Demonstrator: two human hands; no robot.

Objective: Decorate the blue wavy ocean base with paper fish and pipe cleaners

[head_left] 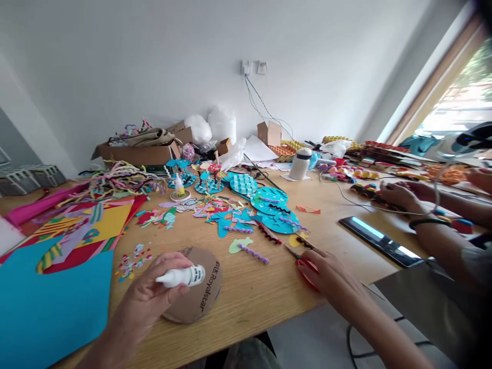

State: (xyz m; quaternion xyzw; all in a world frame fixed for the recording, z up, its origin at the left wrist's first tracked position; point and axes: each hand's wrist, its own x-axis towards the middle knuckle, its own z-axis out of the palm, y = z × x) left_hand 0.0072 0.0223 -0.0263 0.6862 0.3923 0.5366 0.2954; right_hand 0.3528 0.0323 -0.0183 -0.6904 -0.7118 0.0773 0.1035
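My left hand (154,292) is closed round a small white glue bottle (182,277), tilted sideways with its nozzle to the left. Under it lies a round cardboard disc (205,289) with dark printing. My right hand (330,277) is on red-handled scissors (307,269), thumb at the handles, blades toward the upper left. Its forefinger reaches beside a yellow paper cutout (295,240) with a dark wavy strip; whether it touches them I cannot tell. Nearby lie a pale green paper fish (241,244), a purple twisted strip (253,253) and blue decorated discs (274,212).
Coloured paper sheets (57,302) cover the left side. Paper scraps (134,261) and a standing glue bottle (179,185) are mid-table. A white bottle (300,164) stands behind. At right are a tablet-like device (378,241), a cable and another person's hands (403,195).
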